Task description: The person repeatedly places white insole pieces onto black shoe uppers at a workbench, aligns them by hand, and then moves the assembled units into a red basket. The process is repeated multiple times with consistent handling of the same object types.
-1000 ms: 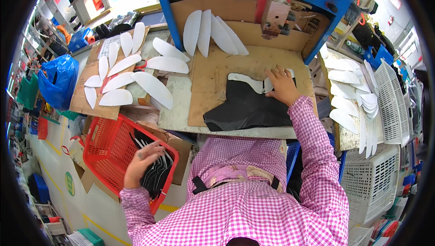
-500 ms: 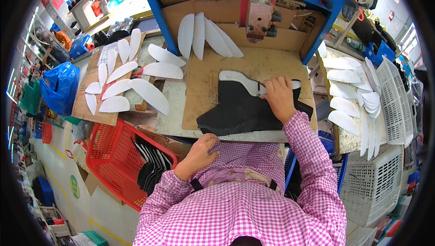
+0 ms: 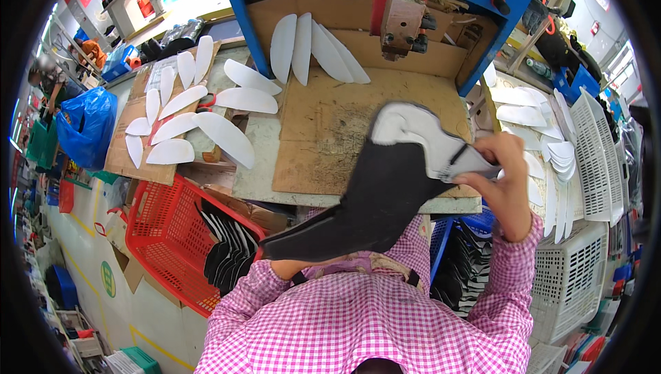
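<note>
A flat, black boot-upper piece [image 3: 375, 202] with a white panel [image 3: 413, 133] along its far edge is lifted and tilted above the table's front edge. My right hand [image 3: 506, 174] pinches the white right end between thumb and fingers. My left hand [image 3: 288, 268] is under the piece's lower left end, and the piece hides its fingers. Behind the piece lies a worn brown board [image 3: 310, 147] on the press bed. The red press head [image 3: 403, 19] hangs above it.
White curved pieces [image 3: 224, 138] lie to the left, others [image 3: 520, 116] on the right-hand table. A red basket [image 3: 155, 236] with black pieces stands at lower left; a blue crate [image 3: 441, 243] with black pieces is at lower right. The blue press frame [image 3: 244, 19] rises on both sides.
My right hand has lifted the black piece off the board and drawn it toward me and to the right. My left hand has gone under its lower left end.
</note>
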{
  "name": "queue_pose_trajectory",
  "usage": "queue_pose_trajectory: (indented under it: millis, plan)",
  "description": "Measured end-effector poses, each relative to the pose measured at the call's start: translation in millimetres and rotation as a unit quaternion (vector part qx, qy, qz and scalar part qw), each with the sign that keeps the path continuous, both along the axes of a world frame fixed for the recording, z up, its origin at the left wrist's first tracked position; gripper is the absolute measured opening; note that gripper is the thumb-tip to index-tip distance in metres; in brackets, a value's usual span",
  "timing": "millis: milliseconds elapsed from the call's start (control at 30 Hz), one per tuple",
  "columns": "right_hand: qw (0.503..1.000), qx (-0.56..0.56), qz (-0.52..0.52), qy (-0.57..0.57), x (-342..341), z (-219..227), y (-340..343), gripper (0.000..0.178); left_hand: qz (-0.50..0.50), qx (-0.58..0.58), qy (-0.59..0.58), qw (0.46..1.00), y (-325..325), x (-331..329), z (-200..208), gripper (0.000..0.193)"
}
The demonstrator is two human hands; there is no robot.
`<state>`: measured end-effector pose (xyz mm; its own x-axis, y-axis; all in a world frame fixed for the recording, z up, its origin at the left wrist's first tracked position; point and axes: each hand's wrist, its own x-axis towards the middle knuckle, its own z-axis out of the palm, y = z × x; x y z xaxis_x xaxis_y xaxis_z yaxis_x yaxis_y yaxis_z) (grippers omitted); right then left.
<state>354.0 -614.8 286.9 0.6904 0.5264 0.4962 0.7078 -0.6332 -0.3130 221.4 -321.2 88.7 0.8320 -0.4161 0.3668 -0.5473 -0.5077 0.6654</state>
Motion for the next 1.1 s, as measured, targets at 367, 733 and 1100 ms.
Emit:
queue_pose_trajectory:
  millis: [367,733,1100]
  plan:
    - [0.993,0.112,0.028,-0.025,56,-71,37,0.066,0.115,-0.751,0.237,0.606,-1,16,60,0.035]
    - [0.632,0.578,0.210,0.472,50,-163,9,0.036,0.073,-0.771,0.212,0.596,2,94,44,0.033]
    - [0.686,0.580,0.039,0.439,107,-101,72,0.026,0.222,-0.738,0.075,0.633,63,120,68,0.036]
